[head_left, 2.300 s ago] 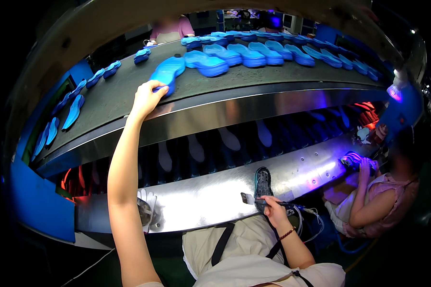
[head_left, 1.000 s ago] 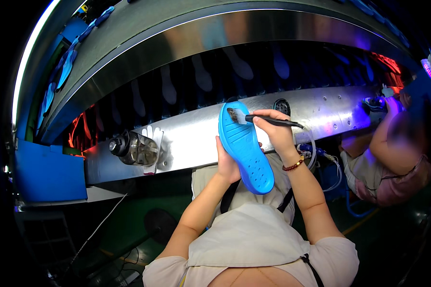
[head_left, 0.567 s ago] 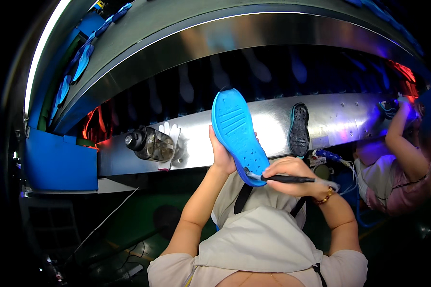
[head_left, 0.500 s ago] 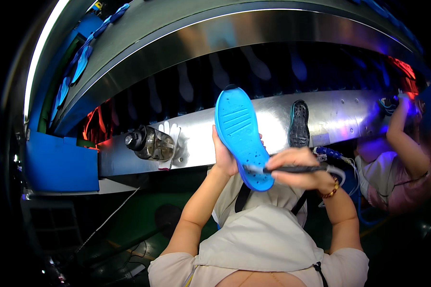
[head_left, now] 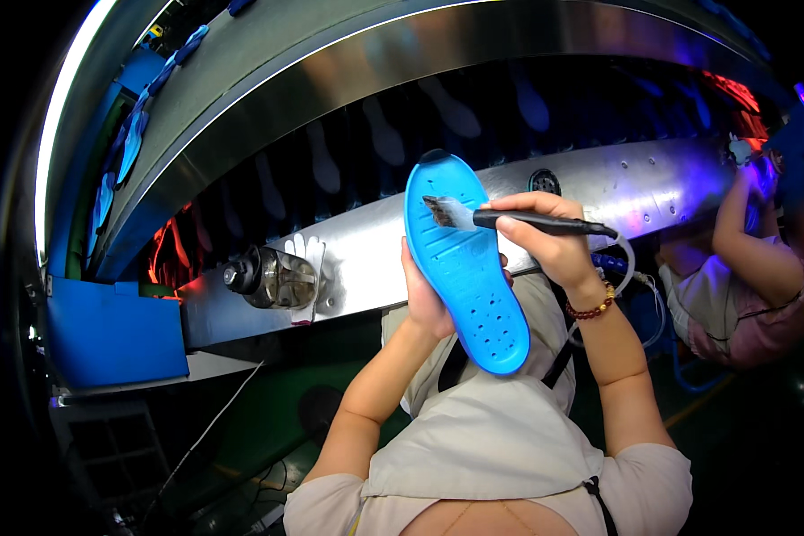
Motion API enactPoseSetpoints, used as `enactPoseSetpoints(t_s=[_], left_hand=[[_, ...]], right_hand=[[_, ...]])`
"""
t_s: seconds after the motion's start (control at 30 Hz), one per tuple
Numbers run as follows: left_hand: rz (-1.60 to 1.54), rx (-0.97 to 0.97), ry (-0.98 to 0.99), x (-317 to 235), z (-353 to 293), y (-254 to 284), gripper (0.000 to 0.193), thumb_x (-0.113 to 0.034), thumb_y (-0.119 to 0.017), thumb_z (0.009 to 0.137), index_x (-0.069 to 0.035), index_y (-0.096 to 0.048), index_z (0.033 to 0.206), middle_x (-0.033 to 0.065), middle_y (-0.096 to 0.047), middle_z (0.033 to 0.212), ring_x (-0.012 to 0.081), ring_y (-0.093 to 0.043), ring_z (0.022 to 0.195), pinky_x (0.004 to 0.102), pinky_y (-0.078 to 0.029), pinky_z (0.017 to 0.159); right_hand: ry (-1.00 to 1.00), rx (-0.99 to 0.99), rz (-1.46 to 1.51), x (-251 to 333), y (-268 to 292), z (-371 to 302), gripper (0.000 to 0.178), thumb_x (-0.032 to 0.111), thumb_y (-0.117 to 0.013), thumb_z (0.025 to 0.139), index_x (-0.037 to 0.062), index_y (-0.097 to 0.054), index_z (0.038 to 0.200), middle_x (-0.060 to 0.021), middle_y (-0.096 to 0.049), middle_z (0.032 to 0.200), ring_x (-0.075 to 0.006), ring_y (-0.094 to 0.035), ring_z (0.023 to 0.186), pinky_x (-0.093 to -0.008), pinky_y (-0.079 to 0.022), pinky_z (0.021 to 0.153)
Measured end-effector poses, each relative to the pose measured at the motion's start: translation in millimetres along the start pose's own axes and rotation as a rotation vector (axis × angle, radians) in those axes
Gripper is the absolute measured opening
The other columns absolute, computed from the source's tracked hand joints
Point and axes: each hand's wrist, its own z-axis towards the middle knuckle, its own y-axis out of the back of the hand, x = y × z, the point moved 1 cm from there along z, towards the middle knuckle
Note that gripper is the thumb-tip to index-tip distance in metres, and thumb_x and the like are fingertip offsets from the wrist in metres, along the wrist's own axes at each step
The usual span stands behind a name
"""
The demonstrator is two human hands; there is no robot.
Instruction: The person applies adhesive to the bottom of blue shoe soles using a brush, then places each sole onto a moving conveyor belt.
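My left hand (head_left: pixel 426 299) is closed around the left side of a bright blue shoe sole (head_left: pixel 484 295), its fingertips showing past the right edge. The sole is tilted, with ridges at its far part, small holes at its near part and a dark far tip. In my right hand (head_left: pixel 558 246) is a brush (head_left: pixel 463 216) with a black handle and a pale hose at its rear end. Its dark-tipped bristles lie over the ridged part of the sole. Behind my right hand a dark sole with a teal edge (head_left: pixel 545 181) is partly hidden on the metal bench.
The metal bench (head_left: pixel 357 259) carries a dark translucent bottle (head_left: pixel 281 279) and a white glove (head_left: pixel 307 254) at left. Beyond it runs a curved machine (head_left: pixel 348 89) with hanging soles (head_left: pixel 384 131). A blue box (head_left: pixel 112 330) stands left. Another person (head_left: pixel 732 295) works at right.
The brush has moved with my right hand from the near, holed part of the blue sole up to its ridged far part. My left hand keeps holding the sole; the view has shifted slightly.
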Motion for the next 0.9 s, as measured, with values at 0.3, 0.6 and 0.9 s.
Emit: enactPoseSetpoints(t_s=[0.3,0.6,0.9], left_hand=[[0.053,-0.171,-0.168,-7,2,16,0.078,-0.069,-0.015,0.079,-0.01,-0.035,0.127,0.0132,-0.045,0.121,0.0284,-0.046,0.109,0.0425,-0.037,0.093],[0.063,0.013,-0.235,-22,8,-3,0.09,-0.074,-0.006,0.075,-0.004,-0.039,0.12,0.0181,-0.055,0.1,0.0292,-0.057,0.086,0.0396,-0.048,0.077],[0.088,-0.017,-0.461,-44,14,-2,0.098,-0.081,-0.011,0.068,0.0,-0.046,0.111,0.0211,-0.057,0.09,0.0308,-0.058,0.077,0.0415,-0.048,0.069]], right_hand=[[0.008,0.506,-0.058,15,-5,-13,0.019,0.001,-0.063,0.07,-0.0017,-0.063,0.089,-0.0141,-0.064,0.088,-0.0189,-0.061,0.082,-0.0279,-0.047,0.074],[0.123,0.632,-0.002,16,6,-11,0.019,0.003,-0.065,0.07,0.0001,-0.064,0.089,-0.0131,-0.064,0.088,-0.0192,-0.061,0.087,-0.0289,-0.047,0.078],[0.211,0.585,-0.157,19,8,-15,0.021,0.006,-0.07,0.065,0.0039,-0.066,0.085,-0.0086,-0.066,0.086,-0.0206,-0.057,0.087,-0.0301,-0.045,0.079]])
